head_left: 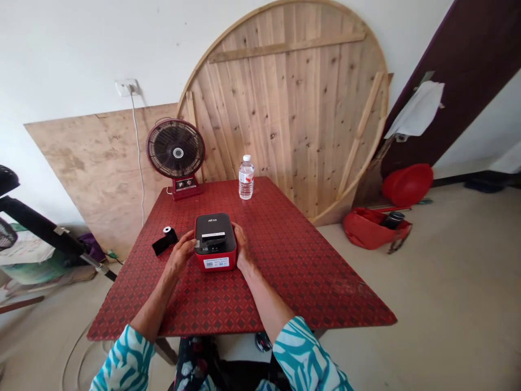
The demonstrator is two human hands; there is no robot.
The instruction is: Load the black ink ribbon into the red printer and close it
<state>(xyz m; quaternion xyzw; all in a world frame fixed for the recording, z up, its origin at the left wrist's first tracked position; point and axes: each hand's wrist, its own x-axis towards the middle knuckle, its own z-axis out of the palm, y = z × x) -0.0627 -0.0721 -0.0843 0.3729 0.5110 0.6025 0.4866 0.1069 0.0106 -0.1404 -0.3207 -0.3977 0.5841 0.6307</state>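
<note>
A small red and black box-shaped printer (215, 242) stands on the table with the red patterned cloth (293, 271). My left hand (182, 254) rests against the printer's left side, fingers curled onto its front corner. My right hand (241, 247) presses flat along its right side. Both hands hold the printer between them. A black roll with a white core (165, 239) lies on the cloth just left of my left hand.
A red table fan (176, 156) and a clear water bottle (246, 177) stand at the table's far edge. A round wooden board (293, 103) leans on the wall behind. Red bag (372, 228) and red helmet (407, 183) lie on the floor, right.
</note>
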